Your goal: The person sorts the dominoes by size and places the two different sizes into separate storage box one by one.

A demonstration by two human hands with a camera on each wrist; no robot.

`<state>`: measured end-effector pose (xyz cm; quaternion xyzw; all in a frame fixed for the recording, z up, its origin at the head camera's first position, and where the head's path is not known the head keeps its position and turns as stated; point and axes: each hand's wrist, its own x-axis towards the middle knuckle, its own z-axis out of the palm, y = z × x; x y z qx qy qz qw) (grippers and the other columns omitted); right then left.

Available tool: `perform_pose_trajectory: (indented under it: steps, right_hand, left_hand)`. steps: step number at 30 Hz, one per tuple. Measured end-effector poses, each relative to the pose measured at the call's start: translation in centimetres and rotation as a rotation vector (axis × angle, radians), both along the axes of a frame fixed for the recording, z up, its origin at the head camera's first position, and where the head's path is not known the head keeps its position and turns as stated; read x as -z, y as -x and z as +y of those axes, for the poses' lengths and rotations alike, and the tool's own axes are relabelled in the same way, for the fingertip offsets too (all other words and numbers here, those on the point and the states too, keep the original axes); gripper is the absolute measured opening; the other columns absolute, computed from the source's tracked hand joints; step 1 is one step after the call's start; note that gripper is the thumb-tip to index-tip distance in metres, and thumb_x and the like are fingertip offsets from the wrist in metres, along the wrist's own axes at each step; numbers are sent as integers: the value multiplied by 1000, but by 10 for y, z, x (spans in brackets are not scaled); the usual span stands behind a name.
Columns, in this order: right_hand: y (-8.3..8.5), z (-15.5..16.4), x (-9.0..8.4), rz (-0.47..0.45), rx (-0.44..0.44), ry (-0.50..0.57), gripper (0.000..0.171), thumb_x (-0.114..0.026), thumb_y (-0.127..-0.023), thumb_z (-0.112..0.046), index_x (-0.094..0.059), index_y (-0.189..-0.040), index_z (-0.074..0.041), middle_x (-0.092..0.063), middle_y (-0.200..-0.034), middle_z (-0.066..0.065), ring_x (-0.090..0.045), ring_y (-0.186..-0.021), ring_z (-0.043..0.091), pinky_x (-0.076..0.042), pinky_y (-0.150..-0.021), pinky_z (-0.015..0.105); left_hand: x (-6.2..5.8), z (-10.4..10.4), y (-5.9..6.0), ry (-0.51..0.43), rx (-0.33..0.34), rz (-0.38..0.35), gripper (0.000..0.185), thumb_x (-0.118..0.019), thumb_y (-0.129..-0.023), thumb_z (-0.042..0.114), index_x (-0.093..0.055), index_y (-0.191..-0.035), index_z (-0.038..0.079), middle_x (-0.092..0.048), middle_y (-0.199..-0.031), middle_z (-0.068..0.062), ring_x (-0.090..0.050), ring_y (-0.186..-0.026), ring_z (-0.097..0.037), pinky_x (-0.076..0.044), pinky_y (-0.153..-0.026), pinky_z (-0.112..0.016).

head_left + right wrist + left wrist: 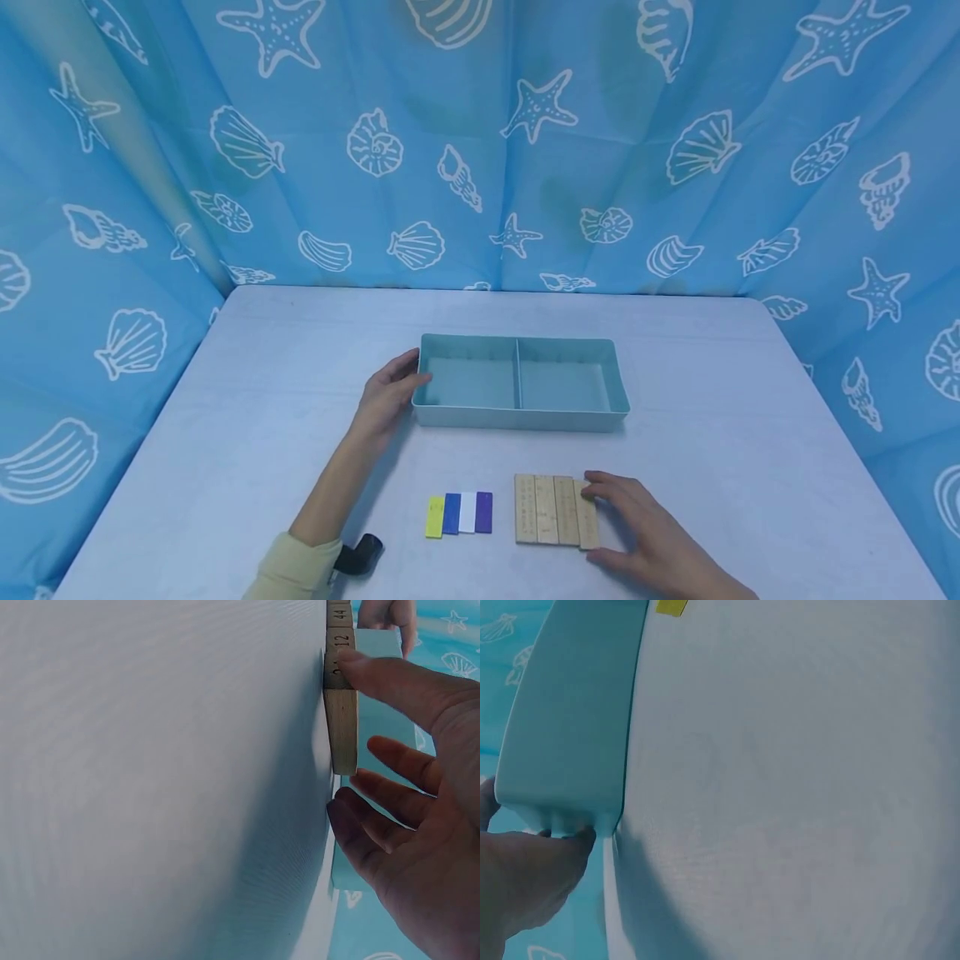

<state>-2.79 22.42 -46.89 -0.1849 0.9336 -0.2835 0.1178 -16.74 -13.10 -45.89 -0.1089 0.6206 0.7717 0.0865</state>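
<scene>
A pale blue-green two-compartment tray [521,419] stands on the table; both compartments show bare floors. My left hand [386,398] holds its left end, thumb over the rim and fingers along the outer wall. In the left wrist view, fingertips press the tray's end wall [562,757]. My right hand [648,533] pinches the rightmost wooden block [587,521] of a side-by-side row, thumb at its near end and fingertips toward its far end. That block sits slightly nearer me than its neighbours [545,510]. Printed numbers [341,613] show on the blocks' ends in the right wrist view.
Left of the wooden row lies a short row of coloured strips: yellow [434,517], blue [451,513], white [467,512] and purple [483,512]. A white cloth covers the table [300,333]. Blue shell-patterned curtains [465,108] surround its back and sides.
</scene>
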Motion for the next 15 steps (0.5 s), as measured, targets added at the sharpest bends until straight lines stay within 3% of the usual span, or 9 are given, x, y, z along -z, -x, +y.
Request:
perform_pose_trajectory:
  steps: [12, 15]
  right_hand:
    - [0, 2, 1, 47, -53, 21, 58, -81, -80, -42, -56, -129, -23, -46, -148, -1, -45, -134, 26, -43, -105, 49]
    - [0, 2, 1, 71, -54, 6, 59, -82, -80, -39, -56, -129, -21, -47, -148, -1, -46, -134, 25, -44, -104, 49]
  left_hand:
    - [5, 6, 1, 17, -30, 44, 67, -68, -87, -3, -44, -148, 7, -35, -157, -9, -30, -145, -25, -29, -116, -35]
    - [6, 9, 1, 60, -41, 44, 65, -65, -89, -1, -43, -150, 8, -34, -158, -8, -28, -146, -25, -26, -118, -37]
